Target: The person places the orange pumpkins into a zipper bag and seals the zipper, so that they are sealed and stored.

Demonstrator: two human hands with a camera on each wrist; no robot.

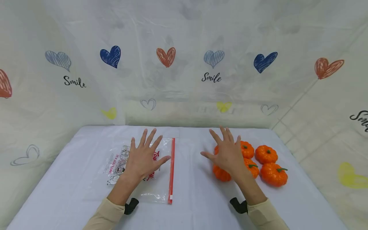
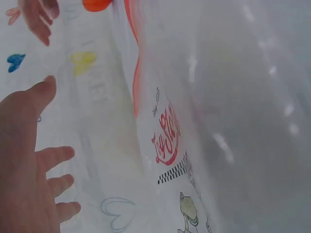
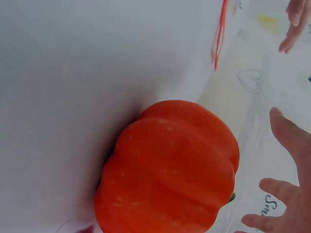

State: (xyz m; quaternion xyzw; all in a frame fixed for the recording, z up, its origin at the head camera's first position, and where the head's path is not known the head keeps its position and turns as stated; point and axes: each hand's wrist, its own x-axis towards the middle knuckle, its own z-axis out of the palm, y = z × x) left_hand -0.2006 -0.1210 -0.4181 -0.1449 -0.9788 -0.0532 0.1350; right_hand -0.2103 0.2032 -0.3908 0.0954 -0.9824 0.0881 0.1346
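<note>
My left hand (image 1: 141, 162) is spread with straight fingers above a clear plastic zip bag (image 1: 161, 188) that has a red edge strip, red lettering and cartoon figures. In the left wrist view the bag (image 2: 170, 141) lies beside that hand (image 2: 24, 160). My right hand (image 1: 229, 155), also spread, hovers over several small orange pumpkins (image 1: 274, 174) with green stems and hides part of them. One pumpkin (image 3: 167, 170) looms large in the right wrist view, with the right hand (image 3: 296, 194) apart from it. Neither hand holds anything.
A white cloth covers the table (image 1: 189, 214). Behind it hangs a pale sheet (image 1: 184, 28) printed with hearts and "Smile" lettering, which also runs along both sides. Dark straps (image 1: 239, 205) sit at both wrists beside beige sleeves (image 1: 265, 214).
</note>
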